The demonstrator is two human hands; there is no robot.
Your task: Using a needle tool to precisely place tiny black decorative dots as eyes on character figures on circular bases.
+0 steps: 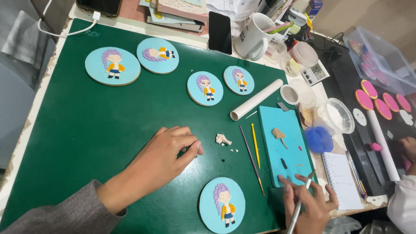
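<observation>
My left hand (167, 151) rests on the green cutting mat (108, 125), fingers curled and pinched together, with nothing visible in them. A small beige clay scrap (223, 139) lies just to its right. My right hand (308, 203) grips a thin silver modelling tool (299, 207) at the near end of a turquoise clay slab (284, 145). On that slab sits a tan clay piece (278, 133). A round blue plaque with a purple-haired figure (222, 206) lies between my hands, near the mat's front edge.
Several similar blue plaques (112, 66) lie across the mat's far side. A white roller (255, 99), a purple tool (251, 158) and a yellow tool (255, 145) lie mid-mat. A white mug (253, 41), phone (219, 32), tubs and a notebook (340, 180) crowd the right. Another person's hand (407, 149) works on pink discs (368, 94).
</observation>
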